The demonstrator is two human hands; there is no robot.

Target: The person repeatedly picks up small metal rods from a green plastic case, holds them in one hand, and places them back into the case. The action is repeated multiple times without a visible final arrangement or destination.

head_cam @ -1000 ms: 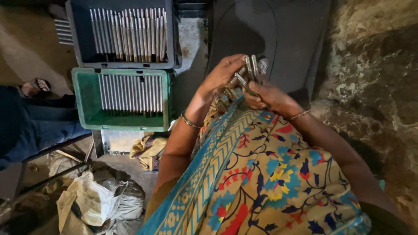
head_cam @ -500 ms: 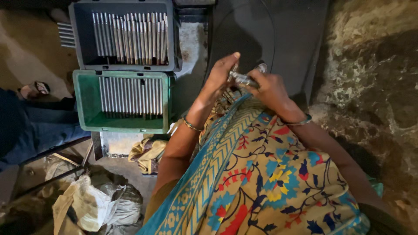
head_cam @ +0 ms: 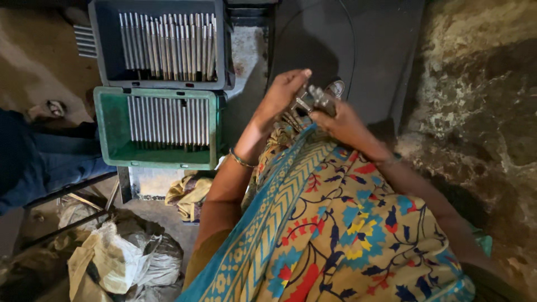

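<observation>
- Gripping a small bundle of short metal rods (head_cam: pixel 314 99), the right hand (head_cam: pixel 341 120) has its fingers closed round the lower ends.
- Touching the same bundle from the other side, the left hand (head_cam: pixel 281 94) is curled loosely, fingertips on the rods' upper ends.
- Both hands hold the rods above the person's lap, to the right of the green crate (head_cam: pixel 158 129) and well apart from it.
- Lying side by side in the green crate is a row of long metal rods (head_cam: pixel 166 120).
- Just behind the green crate, touching its far rim, stands a grey crate (head_cam: pixel 162 43) with a similar row of rods.
- Left of the green crate, another person's leg in blue trousers (head_cam: pixel 39 162) shows.
- Near the green crate's front edge lie a yellow cloth (head_cam: pixel 187 193) and crumpled white sacks (head_cam: pixel 120 257) on the floor.
</observation>
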